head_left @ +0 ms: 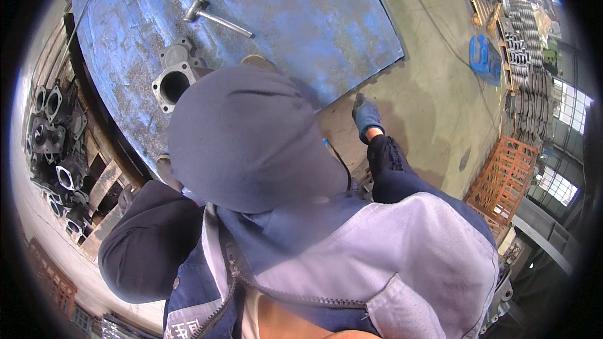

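My right hand [366, 118], in a blue glove with dark fingertips, hangs low past the blue worktable's near right edge. Its fingers look curled together, and anything inside them is hidden. At the left, beside the dark table edge, only a bit of my left hand [126, 198] in a dark glove shows past my sleeve; its fingers cannot be made out. A grey flanged metal casting [164, 95] with a round bore lies on the blue worktable [301, 19], partly covered by dark grey cloth [251, 138] in front of me. Farther back rests a metal hammer [217, 19].
Several grey flanged castings [53, 103] are heaped at the left, below the table edge. To the right stand a blue plastic container [483, 58], an orange-brown crate [505, 176] and stacked metal parts [524, 37]. Concrete floor [440, 107] lies between them and the table.
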Demonstrator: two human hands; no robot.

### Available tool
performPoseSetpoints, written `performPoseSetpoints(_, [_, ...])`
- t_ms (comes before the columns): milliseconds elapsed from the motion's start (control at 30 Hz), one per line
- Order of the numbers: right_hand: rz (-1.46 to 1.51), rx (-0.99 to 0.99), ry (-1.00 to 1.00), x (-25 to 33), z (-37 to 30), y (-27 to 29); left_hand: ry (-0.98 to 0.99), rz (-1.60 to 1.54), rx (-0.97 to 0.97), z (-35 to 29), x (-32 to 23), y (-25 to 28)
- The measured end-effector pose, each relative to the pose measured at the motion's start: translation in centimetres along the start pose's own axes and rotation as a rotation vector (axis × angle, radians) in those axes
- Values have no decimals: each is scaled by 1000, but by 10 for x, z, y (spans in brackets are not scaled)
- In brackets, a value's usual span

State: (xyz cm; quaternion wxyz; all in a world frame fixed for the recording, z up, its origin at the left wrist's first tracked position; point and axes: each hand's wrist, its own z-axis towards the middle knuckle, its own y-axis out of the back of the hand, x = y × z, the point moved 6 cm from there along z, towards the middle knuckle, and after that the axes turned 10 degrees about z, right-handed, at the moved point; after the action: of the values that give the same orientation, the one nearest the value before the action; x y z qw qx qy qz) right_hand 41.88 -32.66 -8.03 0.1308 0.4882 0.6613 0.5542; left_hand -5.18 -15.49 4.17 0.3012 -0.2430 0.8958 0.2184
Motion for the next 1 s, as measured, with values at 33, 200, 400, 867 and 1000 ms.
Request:
performPoseSetpoints(33, [-74,-8,101,2,-2,4,9,8,10,-1,3,-3])
performPoseSetpoints(200, [666,80,-309,-44,7,3,63,64,63,-10,20,-21])
performPoseSetpoints(400, [1004,264,-764,-32,12,-32,117,123,107,-20,38,-42])
performPoseSetpoints(867, [602,265,-464,-82,29,-32,219,95,-90,-25,108,-29])
performPoseSetpoints(1000, [401,209,-154,23,61,54,332,-75,-294,-43,158,-24])
